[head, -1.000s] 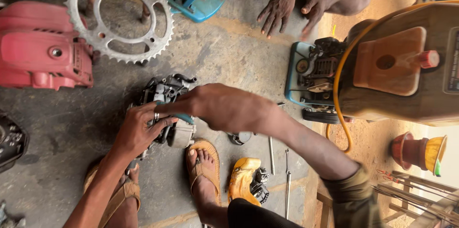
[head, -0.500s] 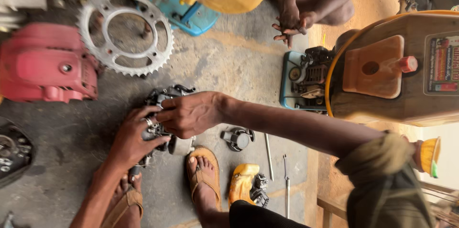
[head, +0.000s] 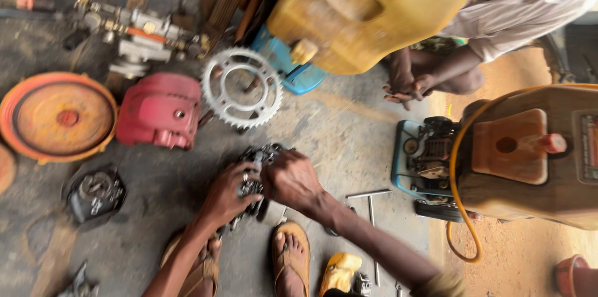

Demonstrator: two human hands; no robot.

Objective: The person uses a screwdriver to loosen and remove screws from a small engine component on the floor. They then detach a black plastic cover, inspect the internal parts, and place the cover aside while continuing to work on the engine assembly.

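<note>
A dark, greasy engine part [head: 260,158] lies on the concrete floor in front of my sandalled feet. My left hand [head: 225,194] grips its near left side, a ring on one finger. My right hand [head: 293,180] clasps the part from the right, fingers curled over its top. Most of the part is hidden beneath both hands. A metal T-handle wrench [head: 370,200] lies on the floor just right of my right forearm.
A silver chain sprocket [head: 242,88], a red engine cover [head: 159,110] and an orange round cover [head: 57,115] lie farther back. A black part [head: 94,192] sits left. A small engine with a yellow hose [head: 436,166] stands right. Another person's hands [head: 408,85] rest beyond, beside a yellow tank [head: 367,4].
The view has swung, so the sprocket and red cover sit more toward the middle. Both hands have stayed closed on the engine part, now nearer the centre of the picture.
</note>
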